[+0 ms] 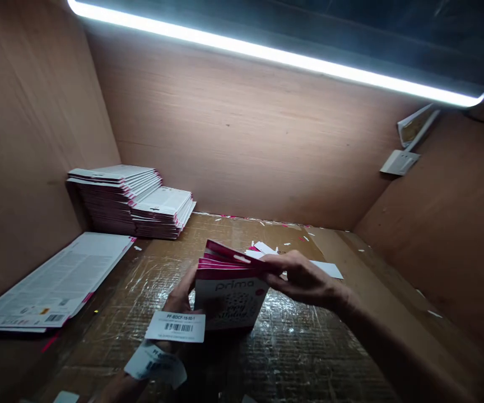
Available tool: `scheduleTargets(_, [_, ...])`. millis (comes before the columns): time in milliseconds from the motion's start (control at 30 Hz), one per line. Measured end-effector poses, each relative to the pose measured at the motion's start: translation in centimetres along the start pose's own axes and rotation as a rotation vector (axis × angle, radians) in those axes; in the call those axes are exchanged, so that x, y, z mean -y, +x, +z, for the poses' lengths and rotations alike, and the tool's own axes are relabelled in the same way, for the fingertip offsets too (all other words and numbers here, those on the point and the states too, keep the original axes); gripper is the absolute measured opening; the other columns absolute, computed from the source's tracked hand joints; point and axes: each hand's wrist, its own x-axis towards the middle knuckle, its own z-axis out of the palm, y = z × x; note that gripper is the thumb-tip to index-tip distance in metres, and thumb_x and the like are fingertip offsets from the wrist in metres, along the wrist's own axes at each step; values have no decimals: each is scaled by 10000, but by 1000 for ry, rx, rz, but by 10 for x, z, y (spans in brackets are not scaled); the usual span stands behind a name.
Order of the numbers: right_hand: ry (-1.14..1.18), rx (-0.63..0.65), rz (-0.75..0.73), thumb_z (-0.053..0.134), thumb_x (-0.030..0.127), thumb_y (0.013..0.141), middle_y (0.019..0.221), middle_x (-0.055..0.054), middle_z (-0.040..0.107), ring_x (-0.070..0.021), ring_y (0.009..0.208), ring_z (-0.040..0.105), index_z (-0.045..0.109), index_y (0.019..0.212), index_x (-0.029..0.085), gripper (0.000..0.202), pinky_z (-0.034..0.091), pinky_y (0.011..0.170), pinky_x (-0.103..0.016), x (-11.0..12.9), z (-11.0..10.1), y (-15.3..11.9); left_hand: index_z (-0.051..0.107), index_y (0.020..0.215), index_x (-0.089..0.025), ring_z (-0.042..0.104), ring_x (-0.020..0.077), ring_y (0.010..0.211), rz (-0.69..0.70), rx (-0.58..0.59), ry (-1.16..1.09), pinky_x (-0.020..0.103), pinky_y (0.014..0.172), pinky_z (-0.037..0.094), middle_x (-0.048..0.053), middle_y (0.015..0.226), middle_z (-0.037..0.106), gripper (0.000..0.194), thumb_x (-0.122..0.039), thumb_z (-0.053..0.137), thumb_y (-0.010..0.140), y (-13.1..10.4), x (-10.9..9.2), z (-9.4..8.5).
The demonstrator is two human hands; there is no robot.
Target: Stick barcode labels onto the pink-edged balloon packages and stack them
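A small bunch of white and magenta "prima" packets (230,302) stands upright over the brown work surface, its top edges fanned apart. Gripping the packets' left side is my left hand (181,294), its fingers partly hidden behind them. My right hand (298,277) pinches the top right corner near the hang hole. Two white barcode labels hang on my left side: one (175,327) by the hand, another (157,364) curling over the wrist.
Stacks of white packets (162,201) fill the back left corner. Flat printed sheets (57,280) lie at the left. White paper pieces (326,270) and scraps lie behind my right hand. Wooden walls enclose the taped cardboard surface (141,280); a switch box (399,162) is at right.
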Motion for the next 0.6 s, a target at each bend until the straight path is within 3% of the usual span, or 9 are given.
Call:
scheduleTargets(100, [269, -268, 60, 719, 348, 775, 1034, -61, 683, -177, 863, 643, 595, 1214, 216, 475, 539, 784, -321, -13, 35, -22, 658, 1181, -211, 651, 334, 1061, 15, 79, -79, 406, 857, 549, 109, 1169, 703, 476, -418, 680, 753, -14, 13, 15])
scheduleTargets(167, [431, -376, 113, 817, 397, 651, 1186, -94, 637, -240, 1036, 623, 539, 1280, 221, 709, 523, 898, -380, -23, 61, -33, 669, 1170, -251, 626, 336, 1111, 33, 55, -72, 422, 893, 535, 83, 1212, 689, 424, -357, 687, 760, -22, 25, 20])
scheduleTargets(200, [468, -397, 136, 833, 399, 625, 1198, -95, 632, -257, 1059, 615, 544, 1272, 224, 731, 519, 912, -393, -28, 74, -38, 680, 1157, -274, 607, 341, 1142, 54, 56, -68, 429, 923, 520, 68, 1229, 683, 427, -320, 715, 734, -25, 30, 21])
scheduleTargets(300, [459, -411, 204, 802, 374, 674, 1089, -73, 680, -259, 978, 638, 610, 1176, 231, 556, 536, 858, -382, -35, 103, -48, 698, 1129, -348, 632, 323, 1104, 126, 103, -59, 404, 909, 534, 20, 1207, 698, 441, -235, 734, 704, -30, 32, 22])
scheduleTargets(433, [423, -450, 224, 755, 340, 725, 980, -49, 702, -241, 908, 638, 640, 1099, 228, 407, 539, 810, -361, -39, 115, -51, 642, 1202, -408, 649, 285, 1064, 148, 156, -113, 373, 875, 553, -7, 1209, 690, 426, -259, 639, 803, -28, 4, 20])
scheduleTargets(533, [434, -473, 240, 717, 327, 757, 965, -48, 698, -229, 855, 639, 658, 1020, 228, 287, 545, 764, -344, -42, 116, -51, 620, 1239, -393, 577, 292, 1178, 45, 202, -165, 385, 978, 496, 8, 1242, 668, 412, -316, 607, 835, -27, -12, 17])
scheduleTargets(600, [434, -492, 252, 681, 325, 788, 928, -47, 697, -225, 807, 636, 665, 961, 237, 195, 545, 722, -336, -40, 120, -53, 657, 1201, -356, 544, 308, 1217, -86, 246, -183, 395, 1018, 461, 33, 1188, 695, 388, -338, 641, 814, -26, -11, 15])
